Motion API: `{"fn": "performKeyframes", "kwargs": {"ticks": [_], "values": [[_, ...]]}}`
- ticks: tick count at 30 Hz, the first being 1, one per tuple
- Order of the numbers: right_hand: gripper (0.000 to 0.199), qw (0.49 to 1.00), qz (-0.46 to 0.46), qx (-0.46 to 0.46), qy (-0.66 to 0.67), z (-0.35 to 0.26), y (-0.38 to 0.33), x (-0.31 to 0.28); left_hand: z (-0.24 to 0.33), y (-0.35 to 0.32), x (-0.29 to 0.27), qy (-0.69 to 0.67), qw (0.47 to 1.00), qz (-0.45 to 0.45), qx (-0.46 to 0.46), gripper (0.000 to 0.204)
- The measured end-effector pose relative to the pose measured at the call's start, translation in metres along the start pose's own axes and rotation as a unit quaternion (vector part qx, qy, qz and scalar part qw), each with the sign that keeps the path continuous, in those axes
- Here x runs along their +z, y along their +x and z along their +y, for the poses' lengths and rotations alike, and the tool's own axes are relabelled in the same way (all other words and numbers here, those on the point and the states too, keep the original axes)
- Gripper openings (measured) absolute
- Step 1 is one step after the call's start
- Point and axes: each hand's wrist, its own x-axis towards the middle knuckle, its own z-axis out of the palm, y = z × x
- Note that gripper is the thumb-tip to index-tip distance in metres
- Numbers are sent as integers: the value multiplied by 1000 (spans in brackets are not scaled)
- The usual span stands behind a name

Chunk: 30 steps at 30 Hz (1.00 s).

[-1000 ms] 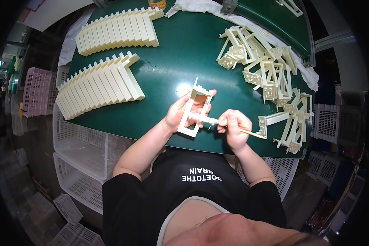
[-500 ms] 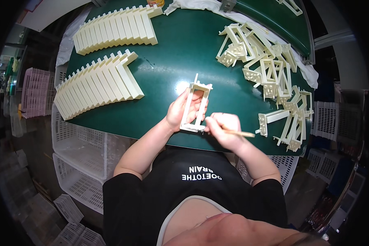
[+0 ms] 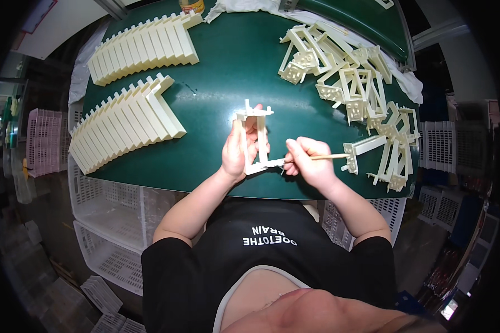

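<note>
My left hand (image 3: 234, 154) is closed round a cream plastic frame (image 3: 263, 139), a long open rectangle with small prongs at its far end. It is held tilted above the green table. In my right hand (image 3: 315, 166) a thin wooden-handled stick (image 3: 334, 157) is pinched between thumb and fingers. The stick lies nearly level, its working end at the near right corner of the frame. Whether that end is a brush or a blade I cannot make out. Just right of this hand lies a similar loose frame (image 3: 370, 145).
Two neat rows of stacked cream parts, a far row (image 3: 144, 50) and a near row (image 3: 128, 122), stand on the left of the green table (image 3: 216, 72). A jumbled pile of frames (image 3: 354, 110) covers the right side. White perforated crates (image 3: 114, 255) stand below the table's left edge.
The frame has tilted and its near end has turned toward my right hand. My right hand has shifted slightly, and the stick now lies more level. The whole view has moved a little.
</note>
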Motion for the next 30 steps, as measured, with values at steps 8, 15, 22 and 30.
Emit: {"fn": "performKeyframes", "kwargs": {"ticks": [8,15,22,30], "values": [[33,1000,14,8,22,11,-2,-10,-2,-3,3,-17,999,18,37,64],[30,997,34,-60,25,18,-10,17,-7,-1,0,59,996,38,62,63],[32,997,-9,-63,34,19,-6,8,-1,-1,0,-37,999,17,30,63],[22,869,33,-440,-223,9,1,29,1,-1,0,-71,996,43,39,61]]}}
